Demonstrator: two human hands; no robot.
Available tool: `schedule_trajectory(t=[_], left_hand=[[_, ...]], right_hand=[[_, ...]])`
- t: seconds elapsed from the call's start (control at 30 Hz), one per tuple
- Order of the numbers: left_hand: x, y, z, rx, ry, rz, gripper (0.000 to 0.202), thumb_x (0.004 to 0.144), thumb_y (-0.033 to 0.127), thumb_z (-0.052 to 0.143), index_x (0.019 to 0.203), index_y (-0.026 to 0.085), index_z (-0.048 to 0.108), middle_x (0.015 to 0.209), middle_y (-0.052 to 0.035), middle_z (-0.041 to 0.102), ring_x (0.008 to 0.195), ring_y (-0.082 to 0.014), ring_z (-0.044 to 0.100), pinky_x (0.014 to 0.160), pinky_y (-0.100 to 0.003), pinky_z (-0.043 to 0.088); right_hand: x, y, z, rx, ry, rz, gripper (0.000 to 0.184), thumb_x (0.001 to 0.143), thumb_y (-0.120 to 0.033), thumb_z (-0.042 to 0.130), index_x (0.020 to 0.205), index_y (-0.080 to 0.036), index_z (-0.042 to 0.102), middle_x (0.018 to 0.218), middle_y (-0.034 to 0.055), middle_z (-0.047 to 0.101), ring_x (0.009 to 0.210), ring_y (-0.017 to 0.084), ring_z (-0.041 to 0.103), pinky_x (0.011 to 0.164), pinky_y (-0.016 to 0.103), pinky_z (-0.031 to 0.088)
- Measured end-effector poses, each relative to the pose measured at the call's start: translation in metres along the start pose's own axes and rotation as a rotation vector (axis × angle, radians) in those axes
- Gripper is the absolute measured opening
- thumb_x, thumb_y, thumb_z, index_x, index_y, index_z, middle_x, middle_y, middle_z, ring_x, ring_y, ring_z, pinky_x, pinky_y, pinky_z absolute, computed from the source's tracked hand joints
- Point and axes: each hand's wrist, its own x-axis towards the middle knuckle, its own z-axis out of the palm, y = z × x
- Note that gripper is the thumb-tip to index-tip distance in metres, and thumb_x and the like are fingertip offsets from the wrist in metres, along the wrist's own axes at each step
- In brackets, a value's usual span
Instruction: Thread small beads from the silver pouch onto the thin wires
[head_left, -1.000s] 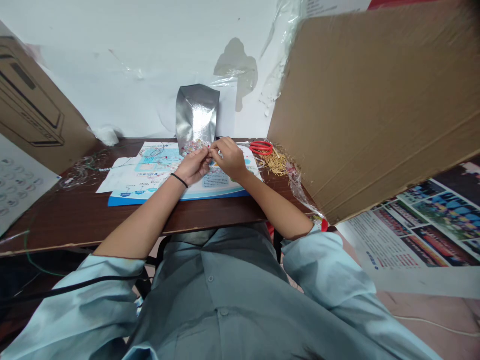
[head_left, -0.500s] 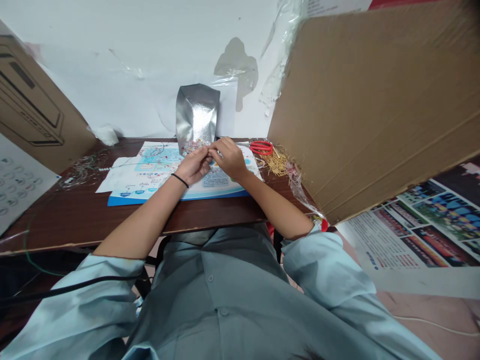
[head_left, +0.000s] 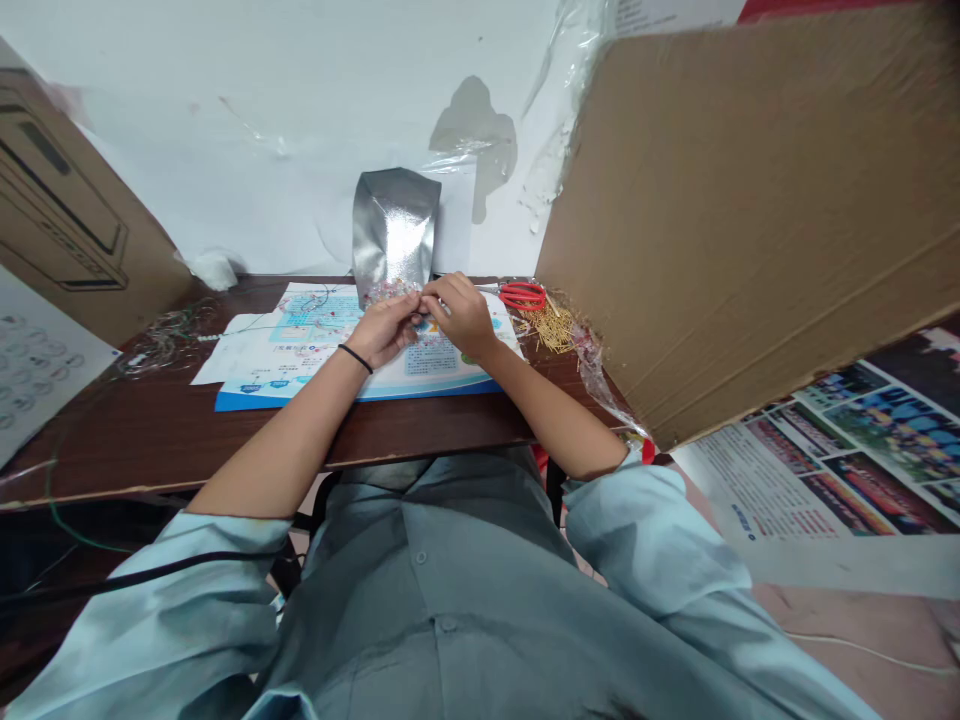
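My left hand (head_left: 385,328) and my right hand (head_left: 462,314) meet fingertip to fingertip above the printed sheets (head_left: 330,352) on the desk. Both are closed in a pinch; whatever sits between the fingers is too small to make out. Just behind them a silver foil pouch (head_left: 396,228) leans against the wall, with small red and clear beads (head_left: 388,290) heaped at its foot. More tiny beads lie scattered over the paper. A black band circles my left wrist.
Red-handled scissors (head_left: 523,295) and a pile of thin gold pins (head_left: 553,328) lie right of the sheets. Tangled clear string (head_left: 169,340) lies at the left. Cardboard panels rise on the left (head_left: 82,190) and right (head_left: 750,200). The dark desk (head_left: 427,425) ends before my lap.
My left hand has tilted slightly and shifted a little, its wrist moving left. The right hand stays almost in place, fingertips still meeting the left.
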Motion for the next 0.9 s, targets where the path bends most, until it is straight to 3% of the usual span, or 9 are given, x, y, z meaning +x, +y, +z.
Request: schedule_trajectory(t=[0.2,0.47,0.9], left_hand=[[-0.0031,0.0033,0.0031,0.055,0.025,0.033,0.030,0.092,0.023,0.091,0.078,0.014,0.066,0.071,0.0012,0.064,0.054,-0.0026,0.051,0.042,-0.011,0.030],[-0.0006,0.0038,0.0023,0.002,0.035,0.020,0.023,0.093,0.011,0.085,0.079,0.013,0.067,0.069,0.0018,0.062,0.053,-0.0017,0.048,0.041,-0.009,0.027],[-0.0014,0.0016,0.0031,0.006,0.009,0.027,0.029,0.093,0.016,0.089,0.081,0.014,0.063,0.071,0.0035,0.061,0.053,-0.0004,0.046,0.041,-0.008,0.026]], right_hand=[[-0.0002,0.0075,0.0060,-0.016,0.060,-0.070,0.026,0.111,-0.016,0.055,0.094,-0.027,0.071,0.100,0.0059,0.073,0.108,0.024,0.065,0.105,0.043,0.052],[0.0036,0.0049,0.0028,0.026,-0.016,-0.046,0.028,0.115,-0.019,0.055,0.099,-0.027,0.076,0.108,0.0083,0.079,0.110,0.023,0.064,0.109,0.043,0.052],[0.0014,0.0091,0.0071,0.048,0.041,-0.009,0.024,0.108,-0.013,0.061,0.094,-0.026,0.075,0.103,0.0061,0.081,0.103,0.022,0.066,0.103,0.040,0.054]])
